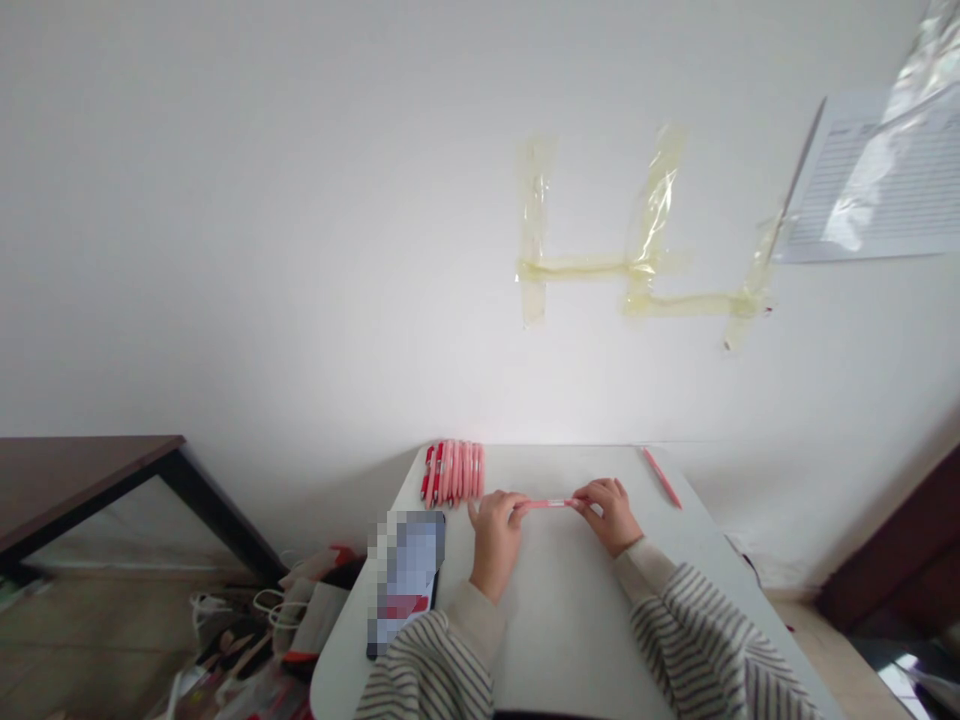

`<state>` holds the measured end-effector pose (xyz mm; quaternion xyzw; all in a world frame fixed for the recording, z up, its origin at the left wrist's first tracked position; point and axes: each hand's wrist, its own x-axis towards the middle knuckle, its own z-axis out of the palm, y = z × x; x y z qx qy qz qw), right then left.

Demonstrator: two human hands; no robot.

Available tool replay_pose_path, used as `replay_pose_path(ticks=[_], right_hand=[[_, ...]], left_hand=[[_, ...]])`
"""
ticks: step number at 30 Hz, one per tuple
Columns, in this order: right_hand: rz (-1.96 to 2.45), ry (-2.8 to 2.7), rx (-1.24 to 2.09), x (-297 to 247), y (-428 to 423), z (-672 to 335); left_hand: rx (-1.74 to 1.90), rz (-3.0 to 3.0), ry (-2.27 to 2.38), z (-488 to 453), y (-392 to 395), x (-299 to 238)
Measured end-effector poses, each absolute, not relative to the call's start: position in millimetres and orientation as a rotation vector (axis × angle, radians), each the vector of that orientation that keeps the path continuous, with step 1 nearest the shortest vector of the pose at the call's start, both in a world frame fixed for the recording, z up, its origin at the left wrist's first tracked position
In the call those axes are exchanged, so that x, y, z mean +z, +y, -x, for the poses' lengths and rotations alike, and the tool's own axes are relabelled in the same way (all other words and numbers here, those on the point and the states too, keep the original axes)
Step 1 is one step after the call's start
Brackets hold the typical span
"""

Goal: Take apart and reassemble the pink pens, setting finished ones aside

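Observation:
Between my two hands a pink pen [550, 503] lies level, held just over the white table [559, 610]. My left hand [499, 530] pinches its left end, and my right hand [609, 515] pinches the right end. A pale label or band shows near the middle of the pen. Left of my left hand, a row of several pink and red pens [461, 470] lies side by side at the table's back left. One more pink pen [662, 478] rests slantwise at the back right, beyond my right hand.
A phone [409, 580] with a blurred-out screen lies at the table's left edge. Behind the table rises a white wall [300, 220] with yellowed tape [581, 268] and a taped paper sheet [892, 180]. Clutter [277, 630] covers the floor on the left, near a brown table [82, 475].

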<state>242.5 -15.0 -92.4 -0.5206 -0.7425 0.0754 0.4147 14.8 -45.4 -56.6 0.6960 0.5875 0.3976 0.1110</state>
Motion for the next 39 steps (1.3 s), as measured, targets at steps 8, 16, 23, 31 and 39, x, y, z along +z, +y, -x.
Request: replay_pose_path(ticks=[8,16,23,31,39], right_hand=[[1.262,-1.871,0.195,-93.1,-11.5,-245.8],[1.282,-1.888,0.202,-91.9,-15.1,-242.3],[1.289,-1.865,0.224,-93.4,-13.8,-242.9],[1.166,-1.679,0.438,-94.1,-10.9,-245.6],[1.126,-1.585,0.592,-85.6,-14.2,-247.4]], left_hand=[[1.141,-2.018,1.741,-17.2,-48.6,-54.9],[1.186,-2.025,1.737,-14.0,-47.2,-56.6],[1.171,-2.015,1.759,-14.7,-46.9,-56.9],[1.224,-2.022,1.785,-14.0,-46.6,-59.2],[1.197,-2.023,1.85,-15.0,-46.7,-62.2]])
